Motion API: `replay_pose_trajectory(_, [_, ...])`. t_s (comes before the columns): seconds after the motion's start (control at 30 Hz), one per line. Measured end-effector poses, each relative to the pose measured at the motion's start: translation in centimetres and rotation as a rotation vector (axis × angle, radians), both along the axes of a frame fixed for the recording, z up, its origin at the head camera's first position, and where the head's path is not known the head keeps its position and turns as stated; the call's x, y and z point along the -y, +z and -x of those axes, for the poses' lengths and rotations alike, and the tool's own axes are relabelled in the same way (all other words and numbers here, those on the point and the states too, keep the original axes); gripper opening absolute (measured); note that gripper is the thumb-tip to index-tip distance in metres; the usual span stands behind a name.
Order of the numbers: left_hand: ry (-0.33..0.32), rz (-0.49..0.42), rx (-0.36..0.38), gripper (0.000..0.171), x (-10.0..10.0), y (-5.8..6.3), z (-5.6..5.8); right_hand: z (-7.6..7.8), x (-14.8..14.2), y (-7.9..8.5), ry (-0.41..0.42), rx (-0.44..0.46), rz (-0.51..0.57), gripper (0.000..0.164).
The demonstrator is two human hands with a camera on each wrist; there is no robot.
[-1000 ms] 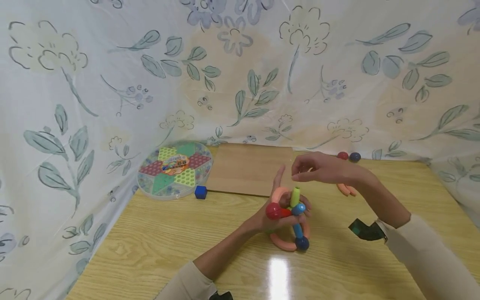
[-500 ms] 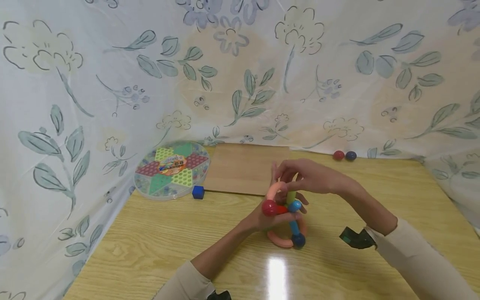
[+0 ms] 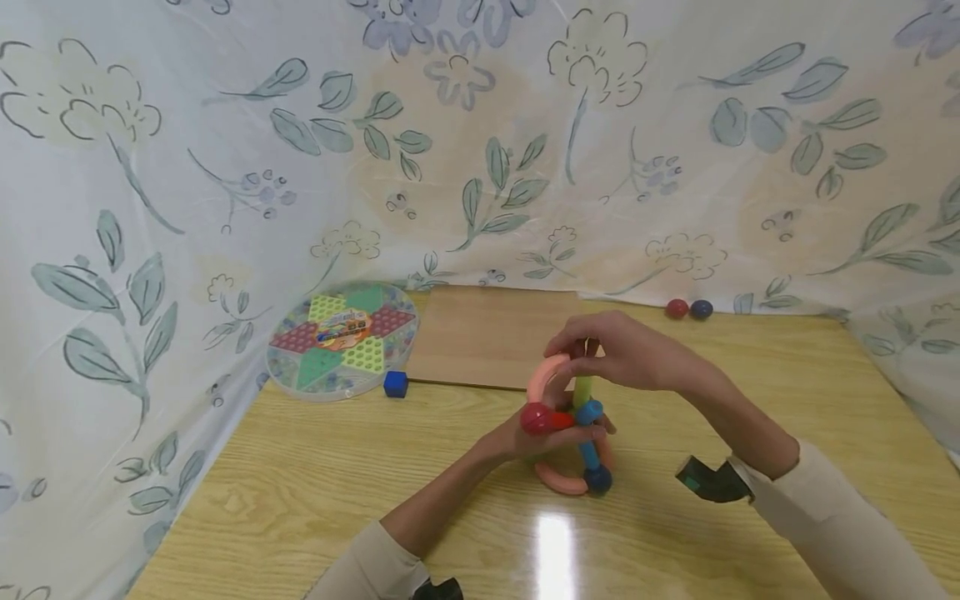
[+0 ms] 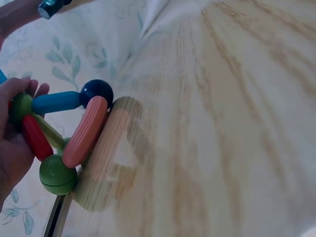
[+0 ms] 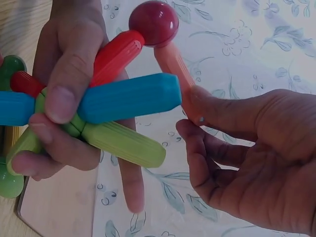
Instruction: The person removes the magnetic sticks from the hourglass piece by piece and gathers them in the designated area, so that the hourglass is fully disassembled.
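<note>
Right hand point(image 5: 261, 163) closed in a pinch: thumb and index finger hold the free lower end, as the right wrist view shows it, of a salmon, curved plastic rod point(image 5: 174, 66); the opposite end meets a glossy, dark-red plastic ball point(image 5: 154, 22). Left hand point(image 5: 74, 64) grips the light-green, round plastic hub point(image 5: 74, 126) between thumb and fingers. From this hub extend a ribbed, blue plastic rod point(image 5: 131, 98) and a ribbed, lime-green plastic rod point(image 5: 126, 143); a bright-red plastic rod point(image 5: 117, 57) runs to the dark-red ball. In the head view, taking the hub region as clock centre, the pinched rod sits at 12 o'clock, the dark-red ball at 9, and a dark-blue plastic ball point(image 3: 597, 479) at 5, joined to a second salmon curved rod point(image 3: 561, 481) at 6. The whole assembly is above the pale, wood-grain table point(image 3: 337, 500). Farther out: a blue cube point(image 3: 396, 384) at 9 o'clock, a round, clear-rimmed star-pattern game board point(image 3: 343, 333) at 10, a flat, brown rectangular board point(image 3: 491, 337) at 11, and a separate red ball point(image 3: 677, 309) beside a navy ball point(image 3: 702, 310) between 1 and 2. Floral-print fabric point(image 3: 300, 183) spans the background at 12.
</note>
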State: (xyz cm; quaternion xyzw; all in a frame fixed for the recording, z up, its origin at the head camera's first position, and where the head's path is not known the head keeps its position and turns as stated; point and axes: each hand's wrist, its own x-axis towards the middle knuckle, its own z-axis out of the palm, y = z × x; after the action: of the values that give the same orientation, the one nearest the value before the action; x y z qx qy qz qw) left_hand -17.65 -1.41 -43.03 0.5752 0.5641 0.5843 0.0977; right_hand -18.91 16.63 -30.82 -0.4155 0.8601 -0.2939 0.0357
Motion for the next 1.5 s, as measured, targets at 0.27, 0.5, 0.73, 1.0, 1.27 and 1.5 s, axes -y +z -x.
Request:
replay_pose_trajectory(0.27, [0.128, 0.269, 0.239, 0.077, 0.1, 1.2, -0.4, -0.5, 0.7, 0.3, -0.037, -0.014, 0.038, 0.013])
replay_pose_trajectory(0.5, [0.099, 0.347, 0.375, 0.05, 0.1, -0.3, 0.6, -1.2, 0.8, 1.3, -0.136, -0.115, 0.095, 0.019])
replay_pose_trajectory(0.73, [0.109, 0.364, 0.376, 0.074, 0.2, -1.6, 1.3, -1.4, 0.6, 1.1, -0.131, -0.166, 0.129, 0.021])
replay_pose_trajectory(1.0, [0.122, 0.187, 0.159, 0.057, -0.4, -0.7, 0.7, -0.9, 1.1, 0.8, -0.1, -0.149, 0.109, 0.021])
replay_pose_trajectory(1.27, [0.084, 0.115, 0.157, 0.042, -0.2, 0.3, 0.1, -1.2, 1.2, 0.9, -0.091, -0.092, 0.088, 0.021])
replay_pose_trajectory(1.5, [0.051, 0.118, 0.176, 0.058, 0.0, 0.6, 0.0, -1.3, 1.4, 1.1, -0.104, -0.148, 0.095, 0.021])
